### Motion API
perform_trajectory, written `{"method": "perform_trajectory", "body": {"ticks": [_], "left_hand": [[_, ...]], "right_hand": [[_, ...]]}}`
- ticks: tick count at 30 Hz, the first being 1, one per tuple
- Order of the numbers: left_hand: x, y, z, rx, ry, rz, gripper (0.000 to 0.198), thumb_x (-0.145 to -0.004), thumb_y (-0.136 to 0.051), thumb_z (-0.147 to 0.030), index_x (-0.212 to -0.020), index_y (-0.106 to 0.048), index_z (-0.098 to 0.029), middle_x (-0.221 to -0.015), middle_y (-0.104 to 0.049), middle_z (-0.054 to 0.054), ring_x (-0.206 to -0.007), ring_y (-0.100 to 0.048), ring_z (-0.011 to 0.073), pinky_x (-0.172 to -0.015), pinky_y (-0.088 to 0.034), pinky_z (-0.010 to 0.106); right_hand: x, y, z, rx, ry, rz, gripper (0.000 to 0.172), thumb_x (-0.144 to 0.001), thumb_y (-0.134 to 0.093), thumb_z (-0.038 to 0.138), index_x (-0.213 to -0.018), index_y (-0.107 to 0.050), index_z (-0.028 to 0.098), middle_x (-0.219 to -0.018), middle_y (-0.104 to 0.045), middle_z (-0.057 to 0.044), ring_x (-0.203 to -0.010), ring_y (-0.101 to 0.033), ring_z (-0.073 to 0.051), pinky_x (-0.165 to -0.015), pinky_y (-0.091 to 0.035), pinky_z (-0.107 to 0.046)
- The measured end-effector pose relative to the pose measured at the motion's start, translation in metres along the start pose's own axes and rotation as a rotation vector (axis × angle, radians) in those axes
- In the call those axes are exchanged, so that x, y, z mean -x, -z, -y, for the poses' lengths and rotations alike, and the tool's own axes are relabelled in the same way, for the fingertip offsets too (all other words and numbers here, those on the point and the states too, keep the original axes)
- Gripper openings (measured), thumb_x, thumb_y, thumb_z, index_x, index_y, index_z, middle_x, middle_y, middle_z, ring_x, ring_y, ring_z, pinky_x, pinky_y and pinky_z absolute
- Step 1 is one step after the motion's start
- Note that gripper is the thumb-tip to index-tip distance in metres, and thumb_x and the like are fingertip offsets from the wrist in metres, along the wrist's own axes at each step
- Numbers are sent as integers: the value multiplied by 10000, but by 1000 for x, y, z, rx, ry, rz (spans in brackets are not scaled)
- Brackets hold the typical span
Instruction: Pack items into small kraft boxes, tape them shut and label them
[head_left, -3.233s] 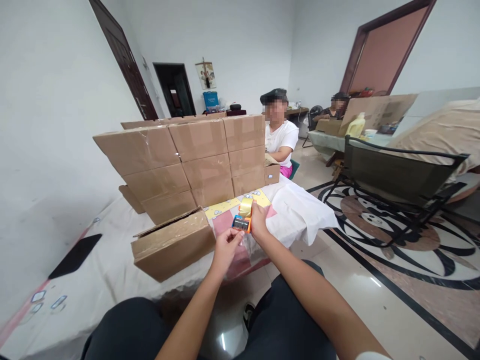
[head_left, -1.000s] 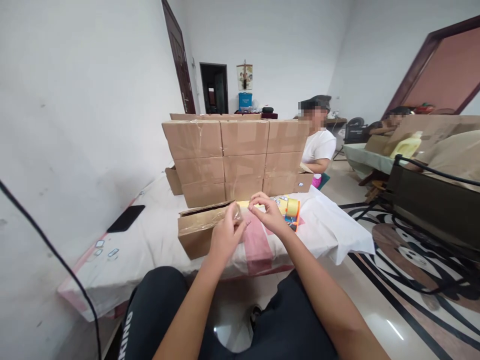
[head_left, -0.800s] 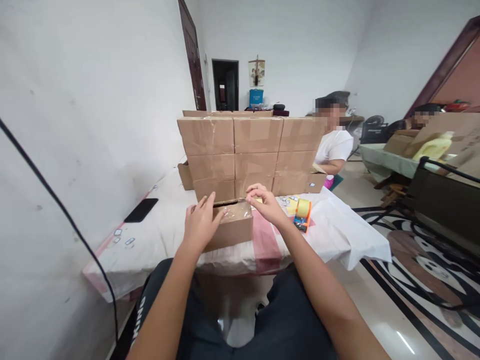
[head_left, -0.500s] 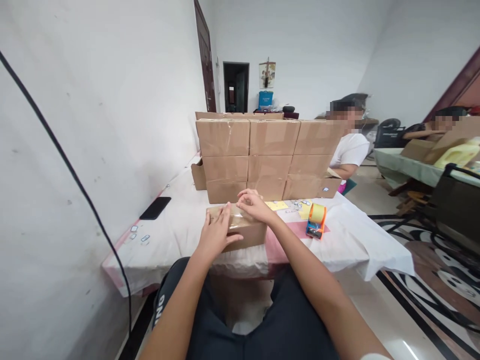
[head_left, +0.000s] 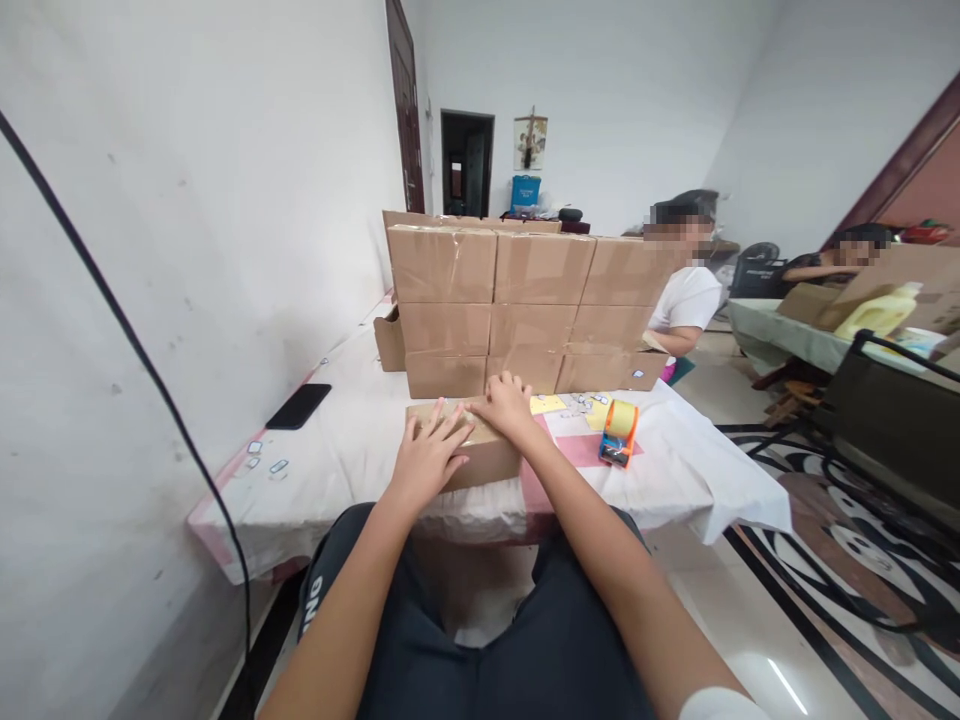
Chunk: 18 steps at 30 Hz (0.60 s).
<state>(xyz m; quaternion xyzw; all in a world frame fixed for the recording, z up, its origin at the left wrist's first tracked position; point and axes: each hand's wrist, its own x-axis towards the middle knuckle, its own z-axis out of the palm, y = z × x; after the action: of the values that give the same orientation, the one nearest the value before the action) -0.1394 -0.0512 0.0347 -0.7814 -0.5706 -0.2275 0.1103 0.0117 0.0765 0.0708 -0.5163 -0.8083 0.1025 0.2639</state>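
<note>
A small cardboard box (head_left: 484, 466) lies on the cloth-covered table (head_left: 360, 450) right in front of me, shiny clear tape along its top. My left hand (head_left: 430, 450) rests on the box's top left part, fingers spread. Across the top at the right lies my right hand (head_left: 508, 408), palm down, its fingers apart and reaching to the far edge. Neither hand grips anything. To the right of the box stands an orange and blue tape dispenser (head_left: 619, 434) with a yellowish roll.
Behind the box rises a stack of taped cardboard boxes (head_left: 532, 270). A black phone (head_left: 298, 406) and small stickers (head_left: 279, 468) lie at the left. Yellow sheets (head_left: 547, 403) lie by the stack. One person (head_left: 686, 300) sits beyond it; another (head_left: 840, 260) is at a far table.
My right hand has gone from bent, gathered fingers above the tape to lying flatter on the box top. My left hand stays on the box. The view has shifted slightly.
</note>
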Motion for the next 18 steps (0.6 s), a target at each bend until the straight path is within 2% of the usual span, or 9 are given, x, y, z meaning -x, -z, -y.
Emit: {"method": "perform_trajectory", "body": {"ticks": [2,3,5,8,11,13,15,17,18], "left_hand": [[0,-2,2,25,-4,19,510,-931,-602,-281,-1430,-532,-353,-1507,-514,55,-1469,-364,330,-1152,-268,621],[0,-4,4,34,-7,25,504,-937,-592,-285,-1432,-528,-352,-1483,-541,55,-1444,-406,323,-1147,-276,609],[0,-6,7,42,-14,23,488,-943,-580,-295,-1426,-535,-353,-1454,-571,56,-1402,-466,311,-1140,-285,583],[2,-9,12,33,-46,-1,466,-950,-572,-317,-1414,-547,-359,-1431,-594,49,-1362,-509,295,-1138,-280,549],[6,-10,18,24,-85,-7,464,-960,-560,-330,-1422,-532,-367,-1433,-595,30,-1353,-519,270,-1115,-307,502],[8,-10,20,30,-114,2,470,-966,-547,-323,-1433,-518,-365,-1443,-587,23,-1364,-511,250,-1090,-339,461],[9,-11,21,40,-143,7,461,-972,-527,-304,-1431,-522,-354,-1448,-582,26,-1375,-502,237,-1084,-348,440],[9,-11,18,49,-174,-3,435,-979,-508,-282,-1409,-545,-339,-1442,-587,29,-1380,-499,235,-1103,-327,447],[8,-12,16,51,-192,-13,419,-982,-504,-274,-1394,-560,-333,-1434,-595,28,-1372,-507,235,-1111,-316,453]], "right_hand": [[-2,2,-10,-55,-86,-22,322,-789,-739,443,-902,-585,184,-1138,-546,-139,-1088,-500,-303,-968,-372,-501],[-2,4,-19,-129,-81,21,312,-797,-727,418,-941,-580,183,-1122,-557,-123,-1047,-522,-273,-952,-400,-468],[0,12,-41,-315,28,168,347,-814,-704,382,-1060,-562,182,-1097,-583,-80,-997,-553,-221,-936,-437,-404],[16,26,-74,-494,210,339,537,-820,-710,441,-1258,-516,198,-1248,-563,-75,-1164,-537,-221,-1032,-416,-392],[42,34,-93,-543,271,395,751,-772,-756,531,-1400,-461,243,-1439,-423,-112,-1354,-421,-266,-1099,-382,-423],[62,33,-98,-535,312,401,950,-684,-828,547,-1476,-388,260,-1476,-345,-137,-1409,-355,-300,-1119,-368,-448],[81,27,-99,-507,342,349,1078,-613,-880,529,-1508,-340,267,-1485,-289,-150,-1451,-280,-328,-1163,-311,-477],[98,20,-100,-485,340,247,1080,-586,-898,503,-1492,-361,266,-1472,-265,-148,-1463,-239,-338,-1180,-287,-483],[105,17,-101,-486,325,185,1047,-585,-898,492,-1470,-387,264,-1448,-272,-143,-1446,-261,-335,-1171,-308,-477]]}}
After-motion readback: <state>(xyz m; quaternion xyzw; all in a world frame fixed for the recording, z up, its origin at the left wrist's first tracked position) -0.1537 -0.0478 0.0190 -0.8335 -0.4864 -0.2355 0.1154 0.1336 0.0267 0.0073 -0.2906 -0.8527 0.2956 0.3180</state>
